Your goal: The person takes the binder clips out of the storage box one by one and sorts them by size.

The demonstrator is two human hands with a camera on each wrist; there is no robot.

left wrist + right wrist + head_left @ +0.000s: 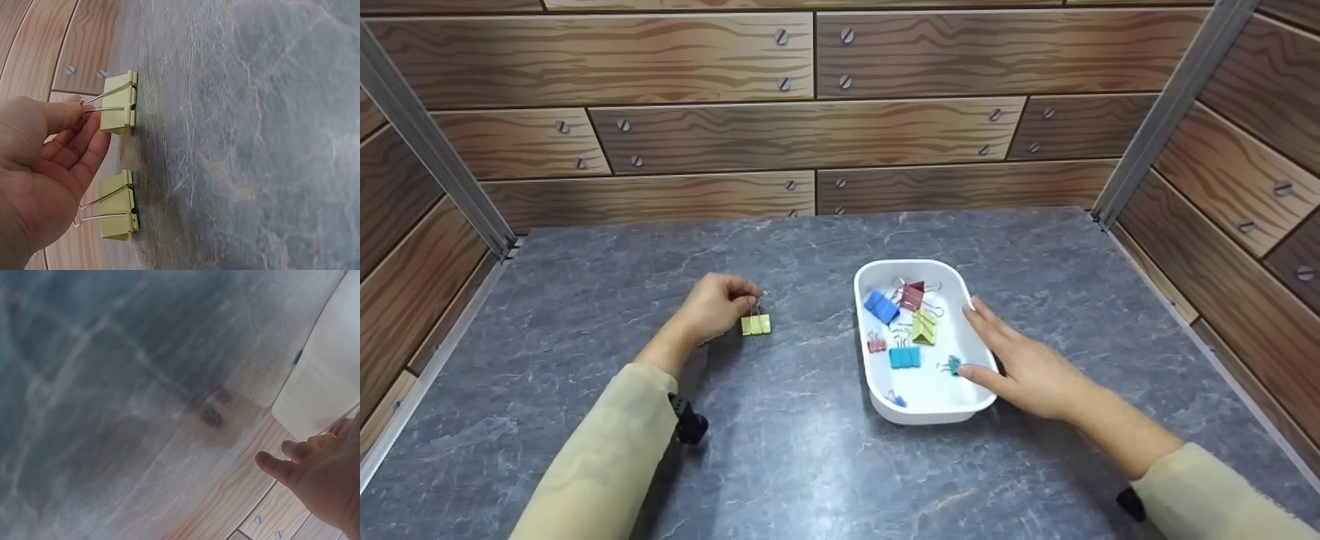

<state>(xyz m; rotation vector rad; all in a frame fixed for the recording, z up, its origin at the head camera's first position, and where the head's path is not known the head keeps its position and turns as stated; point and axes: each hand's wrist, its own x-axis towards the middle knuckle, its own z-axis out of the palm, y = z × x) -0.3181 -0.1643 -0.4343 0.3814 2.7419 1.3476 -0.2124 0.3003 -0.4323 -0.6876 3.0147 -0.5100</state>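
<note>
While pinching with the left hand point(714, 306) the wire handles point(107, 109) of a yellow metal binder clip point(116, 119) upright at the grey marbled tabletop point(795, 450), near a second yellow clip point(115, 207), touches with the straight-fingered right hand point(1027, 373) the rim of a white rectangular plastic tray point(930, 418) containing multicoloured clips point(905, 358).

- Left hand point(717, 301), left of centre: pinches yellow binder clip point(756, 325) by wire handles
- White tray point(937, 394), right of centre: red clip point(912, 298) up top, blue clip point(881, 307) upper left inside
- Right hand point(1027, 371): on tray's right rim
- Grey table point(795, 450), lower frame
- Plank-patterned wall point(810, 131), top
</note>
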